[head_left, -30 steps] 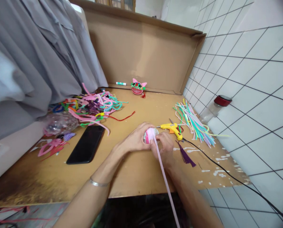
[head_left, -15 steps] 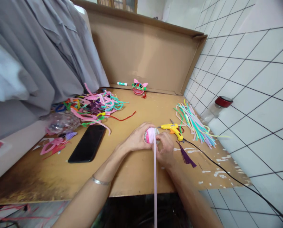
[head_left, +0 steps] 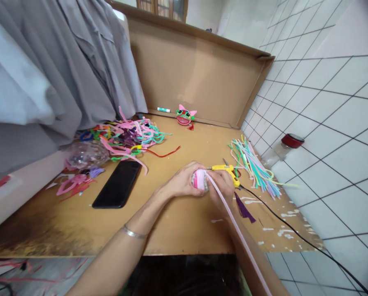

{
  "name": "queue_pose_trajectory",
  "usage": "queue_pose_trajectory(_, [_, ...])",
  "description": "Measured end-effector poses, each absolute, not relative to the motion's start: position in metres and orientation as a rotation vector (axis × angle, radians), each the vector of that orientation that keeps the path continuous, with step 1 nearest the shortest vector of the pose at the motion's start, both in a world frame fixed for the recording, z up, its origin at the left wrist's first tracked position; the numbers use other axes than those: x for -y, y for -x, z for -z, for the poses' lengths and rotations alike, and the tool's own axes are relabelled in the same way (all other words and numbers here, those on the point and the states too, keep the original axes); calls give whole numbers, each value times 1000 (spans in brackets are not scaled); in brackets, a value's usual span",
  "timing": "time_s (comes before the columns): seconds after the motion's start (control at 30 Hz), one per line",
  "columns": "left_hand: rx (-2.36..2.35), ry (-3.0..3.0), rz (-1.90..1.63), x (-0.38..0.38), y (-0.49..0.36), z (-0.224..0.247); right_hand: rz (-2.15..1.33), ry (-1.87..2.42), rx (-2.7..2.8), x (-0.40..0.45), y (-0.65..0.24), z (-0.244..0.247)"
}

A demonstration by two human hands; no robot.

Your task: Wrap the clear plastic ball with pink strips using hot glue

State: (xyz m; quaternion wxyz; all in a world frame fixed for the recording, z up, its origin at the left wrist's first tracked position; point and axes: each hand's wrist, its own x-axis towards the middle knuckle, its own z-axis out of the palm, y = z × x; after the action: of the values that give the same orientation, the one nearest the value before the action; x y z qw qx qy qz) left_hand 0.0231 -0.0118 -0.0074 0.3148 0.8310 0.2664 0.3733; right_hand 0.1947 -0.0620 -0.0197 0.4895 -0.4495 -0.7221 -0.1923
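the lilac strand (head_left: 230,212) swung rightward above the stained table (head_left: 178,230) beside white tiles (head_left: 326,160).

So my left hand (head_left: 187,179) is curled in a grip, bracelet wrist bent, and my right hand (head_left: 222,187) is pinching close beside it.

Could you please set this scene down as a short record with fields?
left hand: holding a small rounded piece wrapped in pink
right hand: at the piece's right side, by a pale pink strip
strip: runs from the piece toward the lower right
right of hands: yellow glue gun, partly hidden; purple tassel
left of hands: black phone
back of table: cat-like figure, marker
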Motion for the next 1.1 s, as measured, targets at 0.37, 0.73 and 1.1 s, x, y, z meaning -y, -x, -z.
queue_pose_trajectory(0.37, [-673, -2183, -967, 14, -22, 2, 291, 1143, 1836, 63, -190, 4])
queue_pose_trajectory(0.73, [-760, -2109, -957, 12, -21, 1, 323, 1137, 1828, 43, -188, 0])
queue_pose_trajectory(1.1, [-863, -2050, -940, 7, -18, 7, 295, 1154, 1853, 35, -181, 3])
